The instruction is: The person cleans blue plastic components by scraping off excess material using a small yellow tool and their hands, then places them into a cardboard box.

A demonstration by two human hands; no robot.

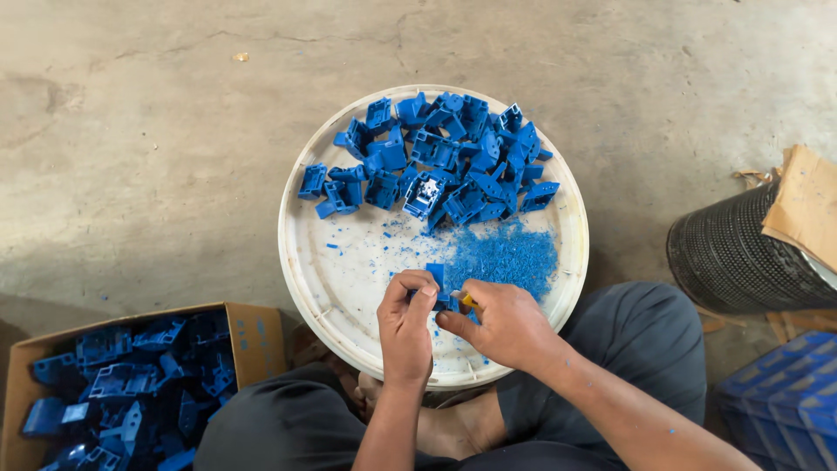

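Note:
My left hand (406,324) pinches a small blue plastic part (438,286) over the near side of a round white lid (301,253). My right hand (500,323) grips a small tool with a yellow handle (468,302), its tip against that same part. A heap of several similar blue plastic parts (440,157) covers the far half of the lid. Blue shavings (506,255) lie scattered on the lid just beyond my hands.
A cardboard box (253,336) holding more blue parts stands at my lower left on the concrete floor. A black mesh bin (732,253) with cardboard on it sits at the right, a blue crate (785,392) below it. My dark-trousered knees flank the lid.

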